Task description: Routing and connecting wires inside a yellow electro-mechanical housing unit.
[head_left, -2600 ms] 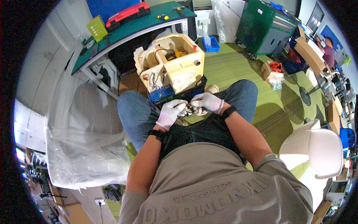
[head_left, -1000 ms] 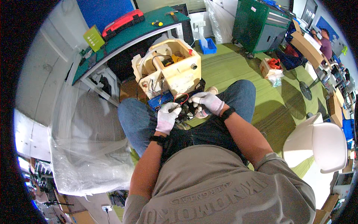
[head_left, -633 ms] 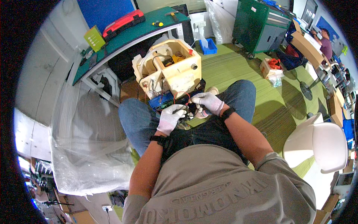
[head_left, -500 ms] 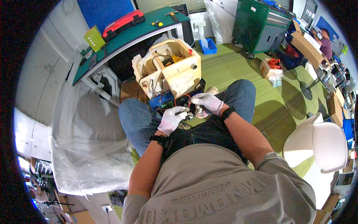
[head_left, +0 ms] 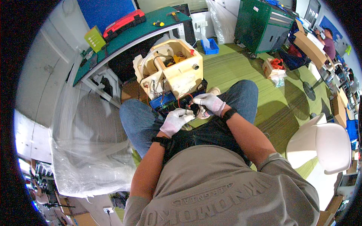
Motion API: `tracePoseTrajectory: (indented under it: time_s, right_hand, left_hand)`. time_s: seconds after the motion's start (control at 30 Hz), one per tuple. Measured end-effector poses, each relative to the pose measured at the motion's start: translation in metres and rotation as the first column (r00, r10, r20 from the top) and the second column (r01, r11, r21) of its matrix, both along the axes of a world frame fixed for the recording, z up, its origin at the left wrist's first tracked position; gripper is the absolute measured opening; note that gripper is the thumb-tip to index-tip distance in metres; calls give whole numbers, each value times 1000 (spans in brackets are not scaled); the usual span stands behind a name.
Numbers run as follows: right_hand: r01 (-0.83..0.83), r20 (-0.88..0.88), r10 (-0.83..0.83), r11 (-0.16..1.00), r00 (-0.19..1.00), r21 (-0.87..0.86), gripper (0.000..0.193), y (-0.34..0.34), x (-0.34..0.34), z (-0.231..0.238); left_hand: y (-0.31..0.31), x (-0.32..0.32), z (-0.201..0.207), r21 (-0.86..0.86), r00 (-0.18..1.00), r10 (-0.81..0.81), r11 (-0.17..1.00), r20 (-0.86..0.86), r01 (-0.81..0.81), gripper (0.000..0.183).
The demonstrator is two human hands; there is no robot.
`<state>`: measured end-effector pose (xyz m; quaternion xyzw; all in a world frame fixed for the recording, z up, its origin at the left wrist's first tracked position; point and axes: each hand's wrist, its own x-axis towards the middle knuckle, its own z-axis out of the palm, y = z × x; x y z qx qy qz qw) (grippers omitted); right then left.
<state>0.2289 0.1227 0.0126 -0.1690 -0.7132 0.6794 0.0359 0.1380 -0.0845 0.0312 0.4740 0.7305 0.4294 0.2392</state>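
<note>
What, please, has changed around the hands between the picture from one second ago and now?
The left hand has moved rightward and slightly toward the body, and the loop of red wire has shifted slightly rightward. Whether anything was taken hold of or let go is too small to tell. The right hand, the cream housing and the green workbench stayed about where they were.

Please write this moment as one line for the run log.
left hand: by dark parts | right hand: at red wire | cream housing: beyond hands
</note>
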Motion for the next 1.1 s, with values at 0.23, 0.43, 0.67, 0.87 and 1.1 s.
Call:
tracePoseTrajectory:
  time_s: [0.23, 0.43, 0.67, 0.87, 1.1]
  right_hand:
    - [-71, -15, 69, 985, 997, -157, 27, -2, 5, 7]
    - [-110, -49, 109, 994, 993, -16, 29, -1, 5, 6]
    - [-108, 21, 112, 987, 994, -119, 28, 1, 1, -1]
    - [-96, -28, 96, 995, 995, -9, 28, 0, 5, 10]
    - [-162, -21, 161, 982, 987, -101, 34, -8, 3, 5]
  left_hand:
    - [-2, -23, -31, 71, 491, 20, 984, 871, -166, 52]
    - [-7, -29, -32, 86, 322, -71, 996, 944, -31, 37]
    - [-6, -29, -30, 66, 296, -63, 998, 953, 0, 33]
    - [4, -23, -21, -4, 375, -28, 996, 927, 84, 30]
    - [-8, -16, -14, -98, 497, 107, 994, 861, -45, 19]
